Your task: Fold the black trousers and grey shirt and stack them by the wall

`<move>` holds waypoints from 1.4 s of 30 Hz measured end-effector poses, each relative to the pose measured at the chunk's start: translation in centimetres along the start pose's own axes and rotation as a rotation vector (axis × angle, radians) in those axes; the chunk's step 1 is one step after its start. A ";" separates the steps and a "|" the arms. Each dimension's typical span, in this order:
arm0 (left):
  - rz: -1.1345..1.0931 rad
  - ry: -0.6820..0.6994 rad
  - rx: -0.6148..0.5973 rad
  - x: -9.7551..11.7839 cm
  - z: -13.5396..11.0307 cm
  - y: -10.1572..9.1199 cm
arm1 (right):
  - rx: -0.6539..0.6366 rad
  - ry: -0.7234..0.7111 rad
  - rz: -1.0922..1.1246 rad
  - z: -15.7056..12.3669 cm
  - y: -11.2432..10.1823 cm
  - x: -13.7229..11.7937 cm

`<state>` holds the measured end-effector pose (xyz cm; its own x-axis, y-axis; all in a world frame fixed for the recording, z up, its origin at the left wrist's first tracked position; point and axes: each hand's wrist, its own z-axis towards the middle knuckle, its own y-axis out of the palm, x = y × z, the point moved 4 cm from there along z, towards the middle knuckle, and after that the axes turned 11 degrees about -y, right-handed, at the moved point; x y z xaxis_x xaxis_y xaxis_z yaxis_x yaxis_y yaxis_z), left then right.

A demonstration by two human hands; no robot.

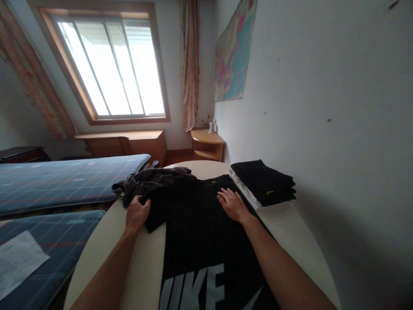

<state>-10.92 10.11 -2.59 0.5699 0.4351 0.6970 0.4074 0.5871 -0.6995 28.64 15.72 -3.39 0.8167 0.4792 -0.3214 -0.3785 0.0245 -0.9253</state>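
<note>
A black T-shirt (193, 232) with large pale lettering lies spread on the round white table (93, 258), its neckline at the far side and its lower end running out of view toward me. My left hand (138, 212) pinches the edge of the sleeve on the left. Flat on the upper right of the shirt, near the collar, rests my right hand (232, 204), fingers stretched out and holding nothing. Just past the left sleeve is a crumpled dark grey garment (138, 181).
Folded black clothes (264, 183) are stacked at the table's right, beside the wall, with white fabric or plastic under them. Blue plaid mattresses (74, 176) stand to the left, one bearing a paper sheet (22, 260). A wooden corner shelf (208, 137) is beyond the table.
</note>
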 end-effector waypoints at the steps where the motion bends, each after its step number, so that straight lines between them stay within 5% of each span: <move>1: -0.030 -0.001 0.021 0.2 -0.1 -0.3 | -0.006 0.004 -0.012 0.0 0.0 0.0; 7: -0.162 0.031 0.060 1.6 -1.5 -0.8 | -0.017 -0.124 -0.130 -0.1 -1.1 -2.9; 16: -0.159 0.183 0.006 2.4 -2.5 -0.5 | -0.217 -0.684 0.228 -4.4 1.0 -15.9; 24: -0.158 0.119 0.002 1.3 -1.3 0.2 | -0.274 -0.855 0.266 -5.5 2.2 -16.5; 34: -0.340 0.166 0.014 3.8 -3.1 -1.0 | -0.226 -0.802 0.363 -5.0 2.0 -16.5; 42: -0.315 0.486 -0.272 7.4 -8.7 -0.6 | 0.240 -0.262 0.399 -2.8 1.4 -14.0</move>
<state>-0.69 7.02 1.58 0.6262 -0.1265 0.7694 0.7380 0.4144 -0.5326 17.89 6.61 -0.74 0.4642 0.6950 -0.5492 -0.7517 -0.0189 -0.6592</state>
